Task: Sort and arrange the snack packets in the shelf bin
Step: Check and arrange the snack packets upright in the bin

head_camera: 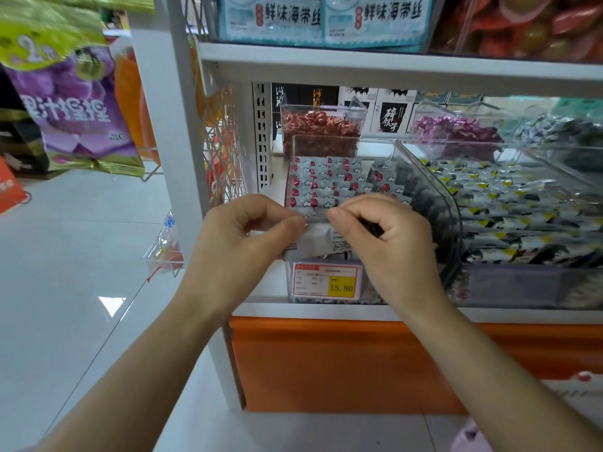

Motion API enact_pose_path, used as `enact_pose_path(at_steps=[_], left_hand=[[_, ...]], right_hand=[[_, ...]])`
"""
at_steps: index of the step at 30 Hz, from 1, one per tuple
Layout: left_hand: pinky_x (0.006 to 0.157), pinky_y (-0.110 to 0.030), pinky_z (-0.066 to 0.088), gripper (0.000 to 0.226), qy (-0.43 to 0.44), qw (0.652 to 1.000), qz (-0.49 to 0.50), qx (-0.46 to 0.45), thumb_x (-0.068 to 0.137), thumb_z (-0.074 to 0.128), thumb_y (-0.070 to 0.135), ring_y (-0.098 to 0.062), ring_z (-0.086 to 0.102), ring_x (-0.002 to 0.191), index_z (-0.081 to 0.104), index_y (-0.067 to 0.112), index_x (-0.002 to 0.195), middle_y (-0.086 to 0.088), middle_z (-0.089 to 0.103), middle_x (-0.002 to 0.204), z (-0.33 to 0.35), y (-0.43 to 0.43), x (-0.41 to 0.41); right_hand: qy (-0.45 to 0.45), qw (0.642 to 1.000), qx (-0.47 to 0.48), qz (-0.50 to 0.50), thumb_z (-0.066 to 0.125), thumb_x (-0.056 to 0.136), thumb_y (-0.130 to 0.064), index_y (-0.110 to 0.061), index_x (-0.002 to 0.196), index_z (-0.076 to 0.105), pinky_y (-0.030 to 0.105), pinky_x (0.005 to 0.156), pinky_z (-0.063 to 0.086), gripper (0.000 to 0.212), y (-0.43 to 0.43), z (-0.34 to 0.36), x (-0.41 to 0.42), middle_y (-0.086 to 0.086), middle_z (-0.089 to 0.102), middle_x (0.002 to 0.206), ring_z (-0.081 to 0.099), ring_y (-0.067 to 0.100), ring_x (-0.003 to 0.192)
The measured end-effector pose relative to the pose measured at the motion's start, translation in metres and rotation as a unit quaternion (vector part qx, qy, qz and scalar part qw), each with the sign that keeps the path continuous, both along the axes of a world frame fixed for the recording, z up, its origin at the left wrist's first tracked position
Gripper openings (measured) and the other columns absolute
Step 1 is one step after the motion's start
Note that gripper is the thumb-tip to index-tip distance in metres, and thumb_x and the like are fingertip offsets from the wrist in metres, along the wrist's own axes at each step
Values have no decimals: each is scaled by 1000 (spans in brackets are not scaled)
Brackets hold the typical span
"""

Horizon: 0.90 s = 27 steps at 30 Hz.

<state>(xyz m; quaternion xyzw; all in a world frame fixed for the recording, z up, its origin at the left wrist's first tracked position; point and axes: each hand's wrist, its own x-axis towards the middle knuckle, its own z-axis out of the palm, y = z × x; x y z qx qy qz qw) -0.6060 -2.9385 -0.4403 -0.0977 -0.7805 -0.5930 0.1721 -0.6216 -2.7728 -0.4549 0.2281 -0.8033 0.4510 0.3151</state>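
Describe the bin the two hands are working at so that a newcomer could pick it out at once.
On the white shelf above the orange base, go to the left end of the front row. The clear bin there carries a price tag reading 15.80. Alone among its neighbours, it holds white packets printed with red dots and clouds.

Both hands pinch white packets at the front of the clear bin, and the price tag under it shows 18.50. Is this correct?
Not quite. The head view shows the price tag reading 15.80, not 18.50. The rest holds: the left hand and the right hand pinch white packets at the front of the clear bin.
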Motion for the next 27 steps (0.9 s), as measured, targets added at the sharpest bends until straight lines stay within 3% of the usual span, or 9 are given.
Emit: enact_pose_path(at_steps=[3, 8, 13, 16, 19, 24, 27], left_hand=[[70, -43, 57, 10, 15, 999, 12, -37, 79, 67, 25, -17, 66, 71, 72, 19, 72, 4, 70, 71, 3, -7, -1], [63, -35, 58, 11, 32, 998, 28, -54, 82, 65, 21, -13, 65, 63, 71, 20, 72, 5, 69, 69, 1, -14, -4], [65, -21, 53, 4, 25, 998, -2, -64, 79, 69, 23, -4, 62, 74, 68, 27, 79, 13, 67, 79, 0, -15, -6], [64, -13, 50, 11, 26, 997, -18, -70, 78, 70, 19, -2, 62, 78, 67, 29, 83, 14, 67, 80, 0, -15, -6], [67, -15, 52, 13, 25, 997, -32, -68, 80, 69, 17, -3, 63, 80, 68, 26, 88, 10, 67, 83, 0, -13, -7], [70, -16, 51, 15, 33, 997, -45, -52, 82, 66, 15, -4, 63, 82, 67, 28, 89, 7, 67, 87, -2, -7, -9], [65, -12, 50, 12, 42, 998, -28, -29, 85, 63, 13, -5, 64, 79, 67, 25, 88, 3, 68, 86, -5, -2, -12]], right_hand=[[-7, 1000, 2, 18, 61, 88, -20, -5, 76, 72, 41, 68, 47, 22, -3, 0, -1, 8, 66, 72, 61, 20, 74], [-49, 998, 5, 45, 58, 91, -18, -9, 87, 73, 37, 69, 48, 18, -4, 1, 0, 7, 69, 78, 62, 14, 76], [-73, 996, 9, 46, 57, 92, -17, -16, 87, 69, 17, 63, 47, 13, 0, 5, 0, -11, 65, 76, 60, 4, 74], [-105, 992, 35, 61, 56, 92, -18, -15, 81, 67, 12, 57, 43, 16, 9, 11, -3, -11, 62, 69, 58, 0, 66], [-154, 982, 43, 101, 58, 90, -16, -19, 81, 69, 7, 58, 45, 15, 21, 18, -7, -11, 68, 77, 63, -3, 69], [-148, 981, 26, 119, 60, 87, -14, -29, 79, 67, 8, 63, 48, 19, 34, 21, -12, -13, 67, 77, 63, -4, 71], [-184, 967, -68, 160, 59, 85, -16, -21, 80, 69, 20, 52, 55, 12, 33, 17, -12, -4, 70, 71, 68, 5, 67]])
